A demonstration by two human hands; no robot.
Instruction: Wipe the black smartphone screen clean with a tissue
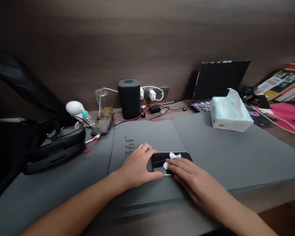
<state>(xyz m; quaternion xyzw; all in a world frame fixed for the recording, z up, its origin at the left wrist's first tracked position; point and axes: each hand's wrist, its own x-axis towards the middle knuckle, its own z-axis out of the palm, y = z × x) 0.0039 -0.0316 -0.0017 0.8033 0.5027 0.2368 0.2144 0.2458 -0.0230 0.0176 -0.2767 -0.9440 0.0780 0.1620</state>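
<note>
Phone [159, 160] partly under tissue [174, 156], on grey mat [223, 154] (dark “361°” lettering [129, 146])

A home-like study corner is suggested by the wooden worktop [255, 197] set against a wood-grain wall [157, 42], where an open laptop [221, 82], books [282, 83], a tissue pack [227, 114] and a charger [152, 95] plugged into a wall socket [165, 92] are seen.

Soft, rather dim light spreads over the flat gray mat [236, 157], while the bulky black object [7, 154] at left sinks into deep shadow. A grayish reflection dulls part of the glossy black rectangular phone [159, 160]. Wide-angle stretching slants and softens the multicoloured paper books [280, 82] at right, and coarse pixelation masks a small patch [102, 125] near the clear glass jar [102, 96].
</note>
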